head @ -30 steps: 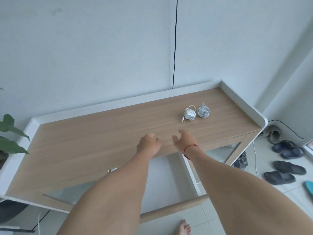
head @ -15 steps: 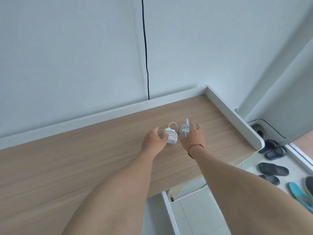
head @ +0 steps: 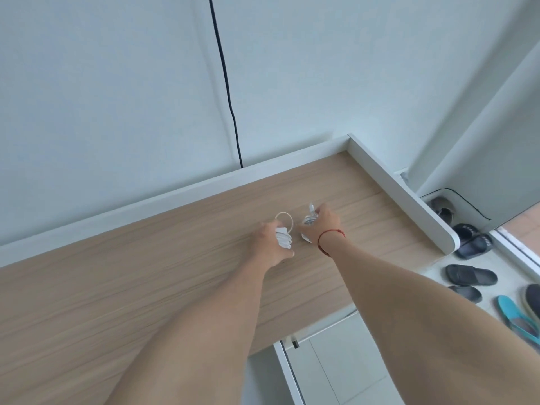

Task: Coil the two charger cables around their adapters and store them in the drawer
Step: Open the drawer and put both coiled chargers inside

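Left charger (head: 283, 237), coiled, sits on the table (head: 140, 290), gripped by the left hand (head: 266, 248); right charger (head: 307, 223), just beside it, is gripped by the right hand (head: 325, 227). The open drawer (head: 289, 375) lies below the table's near edge, nearer the right arm.

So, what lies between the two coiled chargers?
Nothing: the head view shows only a narrow strip of bare desktop between the left charger and the right charger.
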The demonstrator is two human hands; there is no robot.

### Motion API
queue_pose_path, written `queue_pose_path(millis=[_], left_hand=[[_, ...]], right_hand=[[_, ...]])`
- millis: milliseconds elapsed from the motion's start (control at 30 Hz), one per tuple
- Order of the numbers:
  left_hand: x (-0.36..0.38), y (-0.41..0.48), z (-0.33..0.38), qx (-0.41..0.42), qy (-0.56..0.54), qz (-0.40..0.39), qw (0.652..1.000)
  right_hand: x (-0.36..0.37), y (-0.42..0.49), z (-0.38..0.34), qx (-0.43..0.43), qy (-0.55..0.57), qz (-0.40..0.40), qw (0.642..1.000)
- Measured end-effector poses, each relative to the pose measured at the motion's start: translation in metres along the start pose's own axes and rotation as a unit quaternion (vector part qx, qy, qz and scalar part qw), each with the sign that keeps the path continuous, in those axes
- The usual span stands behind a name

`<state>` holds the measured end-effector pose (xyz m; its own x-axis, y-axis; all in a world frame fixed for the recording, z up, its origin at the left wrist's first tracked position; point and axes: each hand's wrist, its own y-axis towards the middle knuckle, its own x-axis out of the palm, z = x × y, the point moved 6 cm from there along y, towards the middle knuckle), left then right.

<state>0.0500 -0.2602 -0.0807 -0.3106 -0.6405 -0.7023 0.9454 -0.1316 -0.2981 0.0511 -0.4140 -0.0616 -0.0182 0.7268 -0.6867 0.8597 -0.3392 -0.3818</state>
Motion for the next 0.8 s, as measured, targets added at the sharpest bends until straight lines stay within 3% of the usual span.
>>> queue_pose_path(millis=[333, 600, 800], left_hand=[[-0.05, -0.104, -0.069, -0.059, -0.026, 0.051, 0.997], [-0.075, -0.242, -0.124, -0.065, -0.038, 0.076, 0.994], [-0.053, -0.335, -0.173, -0.092, -0.059, 0.044, 0.993]], right_hand=[[0.044, -0.111, -0.005, 0.001, 0.071, -0.003, 0.997], [0.097, -0.253, -0.004, -0.051, 0.044, -0.03, 0.997], [0.144, -0.338, 0.023, -0.061, 0.0, -0.061, 0.996]])
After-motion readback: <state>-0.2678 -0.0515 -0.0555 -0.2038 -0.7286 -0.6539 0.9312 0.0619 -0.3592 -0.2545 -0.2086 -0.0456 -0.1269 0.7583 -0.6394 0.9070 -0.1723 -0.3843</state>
